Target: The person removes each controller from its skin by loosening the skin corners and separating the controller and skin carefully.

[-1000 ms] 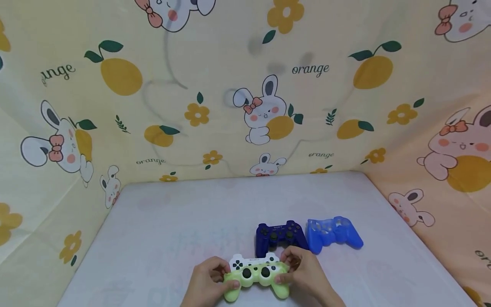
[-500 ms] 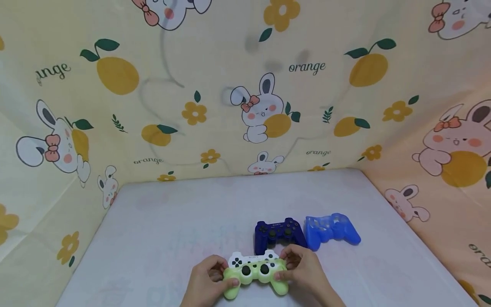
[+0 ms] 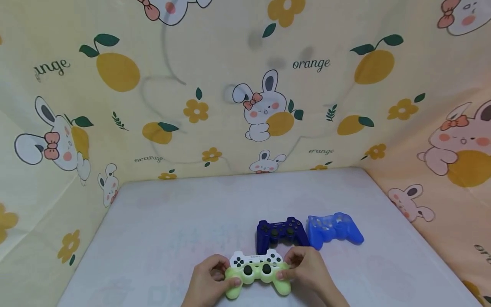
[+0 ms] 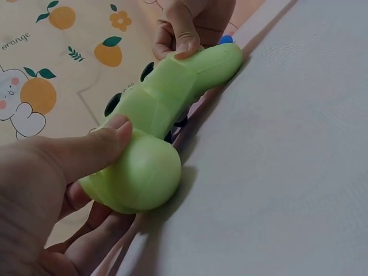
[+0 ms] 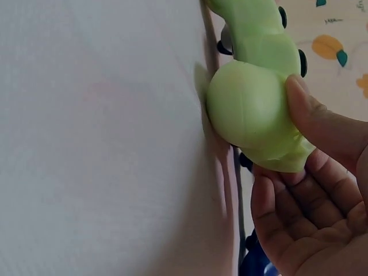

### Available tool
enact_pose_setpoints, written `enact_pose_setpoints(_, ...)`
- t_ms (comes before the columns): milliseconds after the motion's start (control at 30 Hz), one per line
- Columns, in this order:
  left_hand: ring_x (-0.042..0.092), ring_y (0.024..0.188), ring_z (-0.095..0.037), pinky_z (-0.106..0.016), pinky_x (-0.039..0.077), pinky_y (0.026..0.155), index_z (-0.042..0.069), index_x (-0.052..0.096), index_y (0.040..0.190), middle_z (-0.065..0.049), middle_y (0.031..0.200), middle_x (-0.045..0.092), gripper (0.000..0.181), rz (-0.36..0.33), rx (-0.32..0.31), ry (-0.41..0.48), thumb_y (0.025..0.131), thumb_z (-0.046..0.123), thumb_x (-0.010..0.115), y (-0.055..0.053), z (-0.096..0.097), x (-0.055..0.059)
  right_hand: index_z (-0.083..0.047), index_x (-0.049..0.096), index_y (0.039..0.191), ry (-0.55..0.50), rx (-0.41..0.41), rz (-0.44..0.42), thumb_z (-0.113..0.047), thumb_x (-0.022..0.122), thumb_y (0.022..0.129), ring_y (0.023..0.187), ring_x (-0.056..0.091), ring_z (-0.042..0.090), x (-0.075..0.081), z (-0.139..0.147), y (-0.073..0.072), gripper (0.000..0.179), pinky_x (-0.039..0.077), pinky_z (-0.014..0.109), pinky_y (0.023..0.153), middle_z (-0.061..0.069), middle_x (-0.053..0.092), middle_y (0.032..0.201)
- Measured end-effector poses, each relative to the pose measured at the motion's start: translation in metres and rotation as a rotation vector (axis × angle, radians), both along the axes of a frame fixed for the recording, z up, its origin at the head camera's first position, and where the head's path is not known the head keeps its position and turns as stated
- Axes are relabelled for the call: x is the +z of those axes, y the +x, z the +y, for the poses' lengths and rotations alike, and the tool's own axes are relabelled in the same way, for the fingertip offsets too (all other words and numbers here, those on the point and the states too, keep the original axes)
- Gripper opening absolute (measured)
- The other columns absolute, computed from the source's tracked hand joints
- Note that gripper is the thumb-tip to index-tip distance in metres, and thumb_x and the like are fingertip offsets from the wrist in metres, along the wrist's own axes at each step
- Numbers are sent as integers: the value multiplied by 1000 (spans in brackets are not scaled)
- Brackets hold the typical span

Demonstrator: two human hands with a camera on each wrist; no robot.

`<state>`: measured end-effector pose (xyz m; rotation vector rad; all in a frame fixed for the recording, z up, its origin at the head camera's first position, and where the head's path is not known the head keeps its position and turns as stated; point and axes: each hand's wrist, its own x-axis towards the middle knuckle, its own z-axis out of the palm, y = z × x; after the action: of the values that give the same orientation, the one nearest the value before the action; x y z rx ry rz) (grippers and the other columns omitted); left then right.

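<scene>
A white game controller with two black thumbsticks lies at the near side of the table, partly covered by a light-green silicone sleeve. The sleeve wraps the grips and lower front; the white upper edge with its buttons stays bare. My left hand pinches the left grip, thumb on the front and fingers curled behind, as the left wrist view shows on the rounded green end. On the other grip, my right hand has its thumb on the sleeve's front and curled fingers at its outer side.
Just behind the right hand lies a dark-blue controller. Beside it on the right is a bright-blue silicone sleeve. The white tabletop is bordered by cloth walls printed with rabbits and oranges.
The head view has shifted slightly. Both hands keep their hold on the sleeved controller, with hardly any movement relative to the table.
</scene>
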<state>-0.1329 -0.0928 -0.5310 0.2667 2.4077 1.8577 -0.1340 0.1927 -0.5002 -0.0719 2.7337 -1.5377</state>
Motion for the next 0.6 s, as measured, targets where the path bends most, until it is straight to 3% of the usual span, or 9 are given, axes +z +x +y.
enact_pose_setpoints(300,62,74,-17,-29,55,71,11,63,93,-5,87,60,41,6,-29,35,68,26,91,0,0,-2,-11,68,75,-45,-10,-36,-19,96,54,67,53,17,-3,1,1,36,45,26,62,-1,60,69)
enact_pose_setpoints(600,61,81,-17,-29,56,75,11,58,97,-5,90,59,43,106,-65,37,71,24,90,-1,-1,-3,-10,66,79,-35,-10,-37,-20,95,55,68,53,18,2,-2,4,39,46,27,62,0,59,72)
